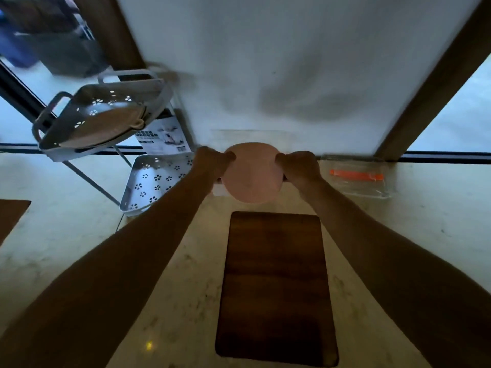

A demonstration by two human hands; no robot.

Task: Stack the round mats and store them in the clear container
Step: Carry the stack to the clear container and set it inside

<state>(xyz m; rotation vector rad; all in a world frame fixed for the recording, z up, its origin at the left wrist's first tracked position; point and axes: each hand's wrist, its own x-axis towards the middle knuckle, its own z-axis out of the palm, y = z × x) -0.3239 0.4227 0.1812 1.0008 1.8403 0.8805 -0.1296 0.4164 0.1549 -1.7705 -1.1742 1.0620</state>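
Note:
A pink round mat (251, 172) is held up over the far part of the counter, its face towards me. My left hand (212, 162) pinches its left edge and my right hand (299, 166) pinches its right edge. Whether it is a single mat or a stack I cannot tell. A faint clear container (249, 135) shows just behind the mat, against the white wall; its outline is hard to make out. A small white edge (218, 189) peeks out below my left hand.
A dark wooden board (275, 285) lies on the marble counter (172, 301) below my arms. A clear lid with an orange strip (357, 176) rests at the right. At the left stands a white two-tier rack (156, 181) whose upper basket (106, 115) holds tan mats.

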